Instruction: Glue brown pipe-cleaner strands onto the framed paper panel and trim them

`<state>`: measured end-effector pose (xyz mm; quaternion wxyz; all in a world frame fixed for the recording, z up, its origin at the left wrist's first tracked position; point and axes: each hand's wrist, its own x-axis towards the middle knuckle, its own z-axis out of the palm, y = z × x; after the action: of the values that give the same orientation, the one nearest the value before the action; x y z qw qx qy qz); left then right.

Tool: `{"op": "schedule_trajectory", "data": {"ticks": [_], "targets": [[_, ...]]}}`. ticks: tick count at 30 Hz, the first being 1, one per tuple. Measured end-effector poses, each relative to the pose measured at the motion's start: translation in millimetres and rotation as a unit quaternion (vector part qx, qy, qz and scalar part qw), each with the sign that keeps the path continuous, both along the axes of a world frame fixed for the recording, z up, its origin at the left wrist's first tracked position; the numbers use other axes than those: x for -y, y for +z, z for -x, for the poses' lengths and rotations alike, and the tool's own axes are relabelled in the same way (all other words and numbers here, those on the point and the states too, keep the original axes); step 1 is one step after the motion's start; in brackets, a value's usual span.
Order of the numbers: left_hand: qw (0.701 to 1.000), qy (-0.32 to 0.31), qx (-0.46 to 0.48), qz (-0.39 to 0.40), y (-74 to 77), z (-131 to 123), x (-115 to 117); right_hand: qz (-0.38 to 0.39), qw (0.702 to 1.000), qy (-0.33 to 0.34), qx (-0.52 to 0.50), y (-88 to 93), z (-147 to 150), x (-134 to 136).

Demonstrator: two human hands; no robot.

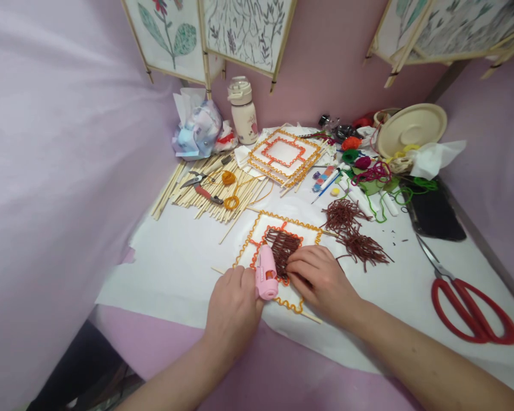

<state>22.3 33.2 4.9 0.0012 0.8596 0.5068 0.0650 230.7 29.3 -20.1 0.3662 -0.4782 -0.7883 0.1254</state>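
My left hand (232,308) is closed around a small pink glue gun (265,273), its nozzle pointing at a white square panel (261,234) framed in orange yarn and wooden sticks. Rows of dark brown yarn strands (282,246) cover the panel's centre. My right hand (321,278) rests on the panel's right part, fingers bent and pressing down on the brown strands. Loose cut brown yarn pieces (354,231) lie in two heaps just right of the panel.
Red-handled scissors (471,308) lie at the right. A finished orange-trimmed panel (285,155), a bundle of wooden sticks (205,191) with pliers, a bottle (244,111), coloured yarn, a round plate (411,128) and a black phone (434,214) crowd the back of the white sheet.
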Motion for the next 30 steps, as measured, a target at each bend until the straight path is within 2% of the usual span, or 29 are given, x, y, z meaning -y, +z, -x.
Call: {"op": "schedule_trajectory", "data": {"ticks": [30], "targets": [[1.0,0.013,-0.003,0.011,4.0,-1.4,-0.7,0.002,1.0,0.003,0.001,0.2,0.9,0.0]]}}
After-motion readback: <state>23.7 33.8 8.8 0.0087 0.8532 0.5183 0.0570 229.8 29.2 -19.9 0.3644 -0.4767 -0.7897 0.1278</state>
